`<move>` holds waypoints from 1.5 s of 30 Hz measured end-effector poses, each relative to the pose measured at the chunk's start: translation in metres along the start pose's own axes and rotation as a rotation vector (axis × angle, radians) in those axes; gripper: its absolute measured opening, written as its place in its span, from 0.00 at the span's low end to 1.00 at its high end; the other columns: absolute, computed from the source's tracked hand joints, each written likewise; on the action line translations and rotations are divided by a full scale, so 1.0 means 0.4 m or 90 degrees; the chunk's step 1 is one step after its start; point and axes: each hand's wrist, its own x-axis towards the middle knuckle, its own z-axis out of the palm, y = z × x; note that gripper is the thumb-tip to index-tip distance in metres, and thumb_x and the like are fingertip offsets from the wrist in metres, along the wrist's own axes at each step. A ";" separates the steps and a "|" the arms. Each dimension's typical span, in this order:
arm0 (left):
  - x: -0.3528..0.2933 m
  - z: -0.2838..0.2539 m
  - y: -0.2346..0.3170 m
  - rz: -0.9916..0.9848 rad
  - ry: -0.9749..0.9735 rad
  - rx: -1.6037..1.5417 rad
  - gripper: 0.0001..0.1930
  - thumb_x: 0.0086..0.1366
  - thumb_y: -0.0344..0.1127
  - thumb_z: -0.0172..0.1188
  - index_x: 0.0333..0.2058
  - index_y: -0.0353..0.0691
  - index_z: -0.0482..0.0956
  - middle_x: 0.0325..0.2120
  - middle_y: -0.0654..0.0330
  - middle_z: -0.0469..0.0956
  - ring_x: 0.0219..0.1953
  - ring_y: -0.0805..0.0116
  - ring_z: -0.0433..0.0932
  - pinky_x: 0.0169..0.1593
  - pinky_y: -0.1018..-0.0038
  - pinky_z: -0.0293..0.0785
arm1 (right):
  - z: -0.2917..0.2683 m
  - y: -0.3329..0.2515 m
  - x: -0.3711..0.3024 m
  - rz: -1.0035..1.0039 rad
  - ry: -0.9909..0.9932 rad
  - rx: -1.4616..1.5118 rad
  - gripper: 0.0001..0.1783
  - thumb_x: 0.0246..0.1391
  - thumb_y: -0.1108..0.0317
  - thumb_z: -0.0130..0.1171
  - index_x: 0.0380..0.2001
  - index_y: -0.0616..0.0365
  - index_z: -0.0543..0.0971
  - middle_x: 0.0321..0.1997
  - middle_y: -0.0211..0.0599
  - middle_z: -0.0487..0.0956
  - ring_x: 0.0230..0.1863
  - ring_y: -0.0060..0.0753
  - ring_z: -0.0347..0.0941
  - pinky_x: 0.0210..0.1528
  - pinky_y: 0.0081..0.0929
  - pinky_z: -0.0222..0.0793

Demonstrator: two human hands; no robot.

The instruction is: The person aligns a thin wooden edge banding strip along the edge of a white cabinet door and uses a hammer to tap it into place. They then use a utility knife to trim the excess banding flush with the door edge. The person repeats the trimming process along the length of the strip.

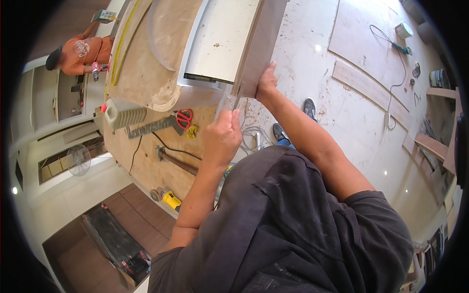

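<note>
A long box-like piece with a white panel [222,41] and a brown wood-faced board [261,41] along its right side extends away from me on the workbench. My right hand [267,82] holds the near end of the brown board, fingers against its outer face and thumb hidden. Just left of it, my left hand [222,137] is closed in a fist below the near corner. A thin, partly see-through piece sticks up from the fist beside the board's edge; its kind is unclear. Red-handled scissors [184,119] lie left of this hand, beside a small yellow item [192,131].
On the plywood bench stand a pale jerrycan [124,114], a hammer [178,162] and a yellow power tool [171,199]. A yellow tape measure [124,41] lies along a curved board. Left, a person in orange [85,53] holds a drill. Boards [369,90] and a corded tool [401,48] lie on the floor.
</note>
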 end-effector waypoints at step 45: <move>0.024 0.041 -0.007 0.022 0.020 0.025 0.15 0.74 0.37 0.61 0.27 0.40 0.74 0.15 0.47 0.73 0.17 0.44 0.76 0.22 0.56 0.69 | 0.013 0.002 -0.010 0.004 0.054 -0.054 0.50 0.72 0.29 0.31 0.69 0.68 0.65 0.66 0.55 0.75 0.61 0.54 0.79 0.61 0.52 0.80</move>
